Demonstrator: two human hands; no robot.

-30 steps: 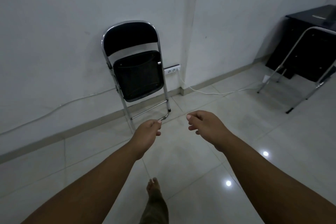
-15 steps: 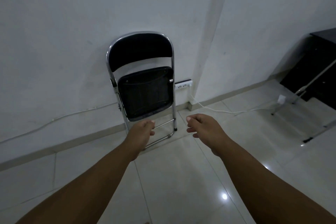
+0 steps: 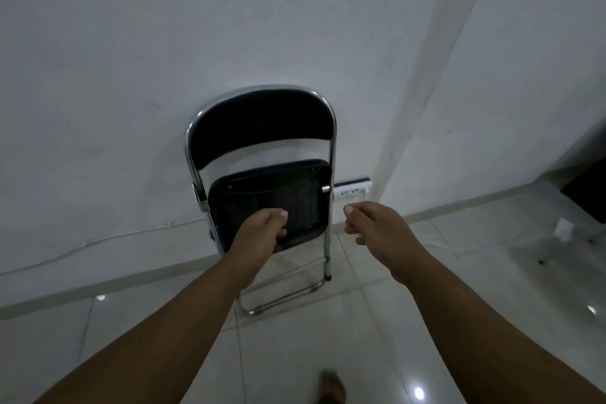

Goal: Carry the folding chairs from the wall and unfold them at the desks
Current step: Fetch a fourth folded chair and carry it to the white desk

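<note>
A folded chair with a black padded back, black seat and chrome tube frame leans against the white wall straight ahead. My left hand reaches out in front of the folded-up seat, fingers loosely curled, holding nothing; whether it touches the seat I cannot tell. My right hand hovers just right of the chair's right leg, fingers half curled and apart, with nothing in it.
A white socket strip sits low on the wall behind the chair's right side, beside a wall pillar. A thin cable runs along the wall at left. A dark desk edge shows far right. My bare foot is on the glossy tiled floor.
I have stepped closer to the chair, which now looks larger and more central. Both hands have risen from near its feet to seat height; the desk has slid out of view rightwards.
</note>
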